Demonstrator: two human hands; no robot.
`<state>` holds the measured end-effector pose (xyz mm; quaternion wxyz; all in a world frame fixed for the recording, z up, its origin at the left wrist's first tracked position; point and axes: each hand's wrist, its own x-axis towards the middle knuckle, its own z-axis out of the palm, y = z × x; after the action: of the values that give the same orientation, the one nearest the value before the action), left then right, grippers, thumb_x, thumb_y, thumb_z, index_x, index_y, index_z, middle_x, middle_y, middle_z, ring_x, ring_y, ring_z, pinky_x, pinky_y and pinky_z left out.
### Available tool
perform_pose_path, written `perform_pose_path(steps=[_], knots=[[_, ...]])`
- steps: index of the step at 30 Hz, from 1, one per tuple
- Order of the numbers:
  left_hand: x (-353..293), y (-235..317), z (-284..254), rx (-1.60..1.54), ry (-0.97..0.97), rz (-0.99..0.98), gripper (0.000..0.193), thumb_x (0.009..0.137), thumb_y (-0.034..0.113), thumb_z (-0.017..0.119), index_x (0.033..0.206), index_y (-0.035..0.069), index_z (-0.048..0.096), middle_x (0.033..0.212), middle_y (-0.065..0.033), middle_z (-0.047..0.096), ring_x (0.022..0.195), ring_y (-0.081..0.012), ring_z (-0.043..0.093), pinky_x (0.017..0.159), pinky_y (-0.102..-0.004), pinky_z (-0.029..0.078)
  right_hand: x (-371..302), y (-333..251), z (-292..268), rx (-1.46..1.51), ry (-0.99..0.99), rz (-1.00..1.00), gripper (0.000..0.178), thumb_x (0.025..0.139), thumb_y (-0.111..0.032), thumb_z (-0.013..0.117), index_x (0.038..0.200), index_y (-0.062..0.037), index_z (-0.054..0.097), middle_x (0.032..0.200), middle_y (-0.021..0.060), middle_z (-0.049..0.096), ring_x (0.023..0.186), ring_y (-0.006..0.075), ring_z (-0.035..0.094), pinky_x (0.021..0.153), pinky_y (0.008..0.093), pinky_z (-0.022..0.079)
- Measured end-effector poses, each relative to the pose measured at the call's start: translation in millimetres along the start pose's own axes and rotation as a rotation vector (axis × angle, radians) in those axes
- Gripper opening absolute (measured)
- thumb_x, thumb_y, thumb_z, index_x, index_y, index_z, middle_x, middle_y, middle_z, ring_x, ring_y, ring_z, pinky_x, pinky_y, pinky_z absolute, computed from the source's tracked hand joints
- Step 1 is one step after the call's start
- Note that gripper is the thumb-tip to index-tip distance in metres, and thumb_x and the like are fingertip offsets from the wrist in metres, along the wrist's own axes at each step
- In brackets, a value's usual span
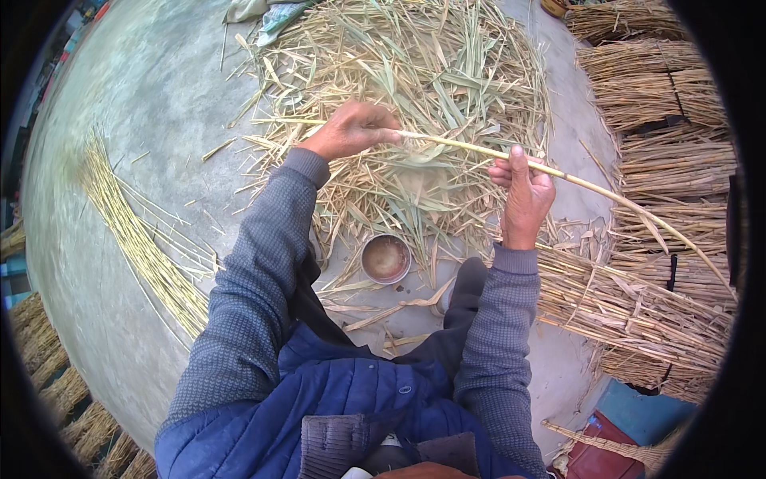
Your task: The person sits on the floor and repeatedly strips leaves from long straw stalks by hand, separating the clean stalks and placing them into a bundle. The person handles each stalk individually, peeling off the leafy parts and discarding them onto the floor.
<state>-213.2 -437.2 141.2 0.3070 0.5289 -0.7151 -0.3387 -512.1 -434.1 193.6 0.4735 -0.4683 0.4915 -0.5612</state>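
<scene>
A long, thin reed stalk [463, 144] runs between my two hands over the pile of husks. My left hand [357, 129] is closed on its left end, with the fingers pinched together. Farther along, my right hand [524, 190] grips the stalk between thumb and fingers. Past that hand the stalk bends down to the right, and a dry leaf strip hangs from it. Beneath my hands lies a heap of dry leaves and husks [415, 72]. Between my legs a small round metal bowl [386, 259] rests on the floor.
Cleaned stalks [144, 231] lie in a loose bundle on the concrete floor [179, 104] at left. Tied reed bundles [670, 88] are stacked along the right, with loose unstripped stalks [622, 295] near my right arm. More bundles [88, 423] stand at the lower left.
</scene>
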Motion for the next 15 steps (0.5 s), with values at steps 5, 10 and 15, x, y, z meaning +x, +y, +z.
perform_pose_path(steps=[5,10,15], knots=[[-3,2,7,-0.041,0.023,-0.008,0.025,0.085,0.029,0.078,0.09,0.005,0.074,0.079,-0.0082,0.07,0.076,-0.0217,0.066,0.069,-0.0345,0.051,1,1,-2,0.009,-0.003,0.002,0.03,0.095,-0.026,0.072,0.095,0.0033,0.063,0.078,0.0134,0.069,0.064,0.0159,0.069,0.058,0.0239,0.056],[0,-7,28,0.672,0.22,0.39,0.02,0.086,0.023,0.07,0.084,0.01,0.055,0.073,-0.0077,0.055,0.076,-0.0274,0.055,0.069,-0.0402,0.039,0,3,0,0.005,-0.004,-0.026,0.031,0.095,-0.027,0.071,0.095,0.0021,0.063,0.078,0.0118,0.07,0.064,0.0149,0.068,0.059,0.0245,0.056],[3,-13,20,0.899,0.066,0.023,0.021,0.079,0.021,0.071,0.081,0.009,0.054,0.064,-0.0096,0.056,0.068,-0.0302,0.057,0.069,-0.042,0.039,-7,6,4,0.049,-0.09,-0.036,0.028,0.096,-0.026,0.071,0.096,0.0009,0.061,0.081,0.0115,0.07,0.069,0.0148,0.07,0.061,0.0248,0.057]])
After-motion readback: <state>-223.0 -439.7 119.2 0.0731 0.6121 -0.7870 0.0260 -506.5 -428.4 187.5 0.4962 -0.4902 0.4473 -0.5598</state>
